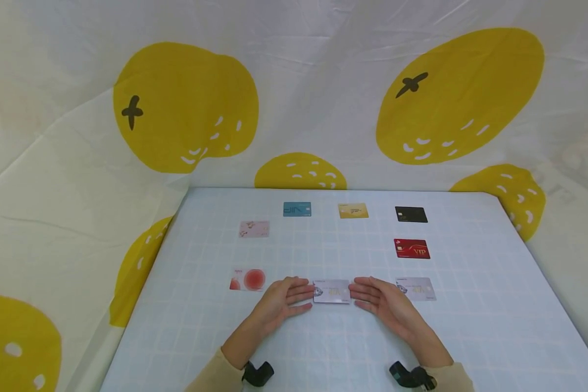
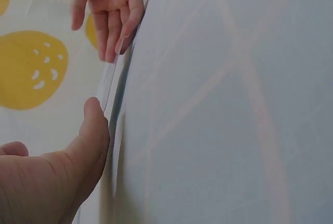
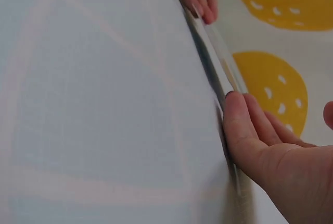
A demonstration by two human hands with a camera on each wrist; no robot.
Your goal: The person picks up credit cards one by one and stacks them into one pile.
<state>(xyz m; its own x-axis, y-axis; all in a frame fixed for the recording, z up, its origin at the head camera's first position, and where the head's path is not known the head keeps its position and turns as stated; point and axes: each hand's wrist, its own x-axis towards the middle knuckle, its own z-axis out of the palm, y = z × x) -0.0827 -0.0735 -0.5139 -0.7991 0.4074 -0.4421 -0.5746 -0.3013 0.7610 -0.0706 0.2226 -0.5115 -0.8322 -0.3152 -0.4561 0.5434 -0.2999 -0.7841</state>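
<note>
A pale lilac VIP card [image 1: 332, 292] lies flat in front of me, between both hands. Its near edge looks thick, but whether several cards are stacked there I cannot tell. My left hand [image 1: 285, 299] is at the card's left edge, palm turned inward, with its fingers extended and fingertips touching it. From the other side, my right hand [image 1: 384, 302] has straight fingers against the right edge. In the wrist views the card is a thin strip between the left fingers [image 2: 95, 114] and the right fingers [image 3: 242, 112]. Neither hand curls round anything.
Single cards lie about the table [image 1: 318, 348]: red-circle [image 1: 253, 279], pink [image 1: 254, 229], blue [image 1: 296, 209], yellow [image 1: 353, 210], black [image 1: 411, 214] and red VIP [image 1: 411, 249]. Another lilac card [image 1: 418, 289] lies partly behind my right hand. A fruit-print cloth [image 1: 313, 98] hangs behind.
</note>
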